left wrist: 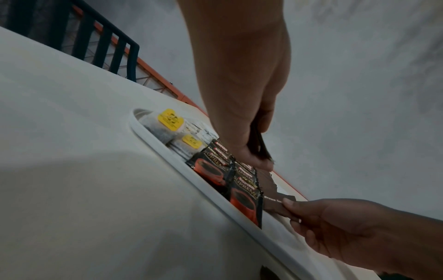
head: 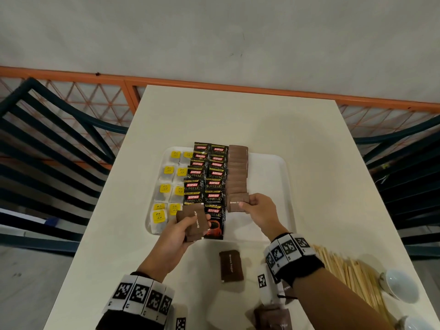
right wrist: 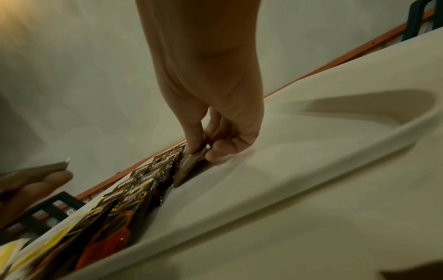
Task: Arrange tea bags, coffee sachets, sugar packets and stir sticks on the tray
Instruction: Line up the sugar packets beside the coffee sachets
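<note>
A white tray (head: 269, 167) holds tea bags (head: 164, 189) with yellow tags on its left, two columns of black coffee sachets (head: 207, 179) in the middle, and a column of brown sugar packets (head: 237, 170) beside them. My right hand (head: 256, 208) pinches a brown sugar packet (head: 235, 203) at the near end of that column, low over the tray. My left hand (head: 183, 228) grips a small stack of brown sugar packets (head: 194, 221) above the tray's near edge. Stir sticks (head: 352, 275) lie in a heap on the table at the right.
One loose sugar packet (head: 231, 265) lies on the table near me, with more packets (head: 271, 316) at the bottom edge. Two white cups (head: 400, 285) sit at the near right. Dark chairs (head: 47, 144) flank the table. The tray's right part (head: 266, 186) is bare.
</note>
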Motion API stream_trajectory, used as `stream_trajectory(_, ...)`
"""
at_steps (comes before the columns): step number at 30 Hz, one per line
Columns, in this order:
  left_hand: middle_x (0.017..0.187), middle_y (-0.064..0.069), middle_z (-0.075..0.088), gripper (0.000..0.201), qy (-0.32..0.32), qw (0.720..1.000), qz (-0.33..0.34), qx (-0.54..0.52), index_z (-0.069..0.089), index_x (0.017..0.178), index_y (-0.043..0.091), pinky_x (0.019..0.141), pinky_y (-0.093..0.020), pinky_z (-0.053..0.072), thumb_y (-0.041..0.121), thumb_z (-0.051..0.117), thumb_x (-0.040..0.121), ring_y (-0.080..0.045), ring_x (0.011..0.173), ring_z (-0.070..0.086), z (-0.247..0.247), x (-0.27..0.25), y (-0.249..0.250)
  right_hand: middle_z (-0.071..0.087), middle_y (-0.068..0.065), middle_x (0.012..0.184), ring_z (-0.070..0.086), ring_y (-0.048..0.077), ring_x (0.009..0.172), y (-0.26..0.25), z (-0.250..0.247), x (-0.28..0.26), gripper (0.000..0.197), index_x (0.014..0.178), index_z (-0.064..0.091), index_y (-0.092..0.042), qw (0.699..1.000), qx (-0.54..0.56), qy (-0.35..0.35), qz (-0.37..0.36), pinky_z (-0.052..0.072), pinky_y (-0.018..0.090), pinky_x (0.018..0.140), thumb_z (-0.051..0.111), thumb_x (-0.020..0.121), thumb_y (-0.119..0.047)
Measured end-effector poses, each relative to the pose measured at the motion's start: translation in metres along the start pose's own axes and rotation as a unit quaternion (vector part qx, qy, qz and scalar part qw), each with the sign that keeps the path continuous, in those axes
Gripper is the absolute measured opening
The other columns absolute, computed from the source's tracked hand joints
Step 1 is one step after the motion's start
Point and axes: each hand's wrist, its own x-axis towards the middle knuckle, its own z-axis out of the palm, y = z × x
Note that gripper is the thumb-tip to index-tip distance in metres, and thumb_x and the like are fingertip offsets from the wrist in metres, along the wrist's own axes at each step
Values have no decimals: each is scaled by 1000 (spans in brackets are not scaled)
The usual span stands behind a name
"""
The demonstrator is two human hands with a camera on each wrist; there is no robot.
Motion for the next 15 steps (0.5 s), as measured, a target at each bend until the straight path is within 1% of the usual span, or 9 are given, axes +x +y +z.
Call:
stream_trajectory(2,111,-12,69,29,13,1000,-1,9,54,121,13,68,-25,51,8,47,93,-18,94,67,0,0,-1,61,3,81,55,17,79,1,2,0,15,82,58,-10,1000,-4,19,-2,39,24,70,71,79,-18)
stream_trajectory(3,112,-12,68,30,17,1000,0,11,54,122,13,67,-24,51,8,49,92,-17,93,67,0,1,-2,59,2,81,53,16,79,1,3,-1,17,82,56,-10,1000,-8,28,-3,38,24,71,71,79,-18)
stream_trajectory(4,107,-9,70,28,18,1000,3,12,55,119,13,64,-23,52,8,51,92,-14,90,68,0,2,-3,57,1,81,52,15,79,1,5,-1,18,81,54,-11,999,-16,34,-5,37,24,71,71,79,-18)
stream_trajectory(6,87,1,75,22,16,1000,13,17,60,107,17,60,-21,53,6,52,91,-7,77,70,0,2,-4,55,1,80,50,16,78,4,7,-2,21,80,52,-10,999,-21,45,-13,36,23,65,71,79,-17)
stream_trajectory(8,77,7,75,22,7,999,24,22,62,102,20,61,-21,54,4,51,90,-5,71,70,1,1,-4,56,4,82,51,17,78,7,9,-2,24,82,50,-9,998,-17,58,-24,36,18,59,72,78,-18)
stream_trajectory(10,77,8,75,24,-1,999,33,31,62,102,21,63,-22,54,3,52,90,-5,72,70,2,0,-5,57,8,87,53,20,80,9,10,-2,31,88,47,-11,997,-31,66,-30,39,20,62,73,77,-21)
stream_trajectory(12,78,7,75,22,3,999,35,38,62,102,19,64,-24,54,3,53,89,-7,73,70,2,1,-5,55,8,94,54,22,85,8,12,-4,34,96,47,-13,994,-59,77,-51,44,26,72,72,78,-26)
stream_trajectory(13,77,7,75,21,5,998,36,43,63,100,20,63,-24,54,4,54,89,-6,73,70,2,1,-5,54,7,95,53,20,85,5,12,-7,32,99,48,-13,993,-63,74,-69,43,25,73,70,80,-27)
stream_trajectory(15,77,7,75,21,5,998,39,54,64,97,21,64,-25,53,4,55,88,-6,73,70,3,1,-6,55,2,97,52,13,84,-6,12,-18,25,104,53,-13,993,-45,32,-102,40,17,68,63,86,-27)
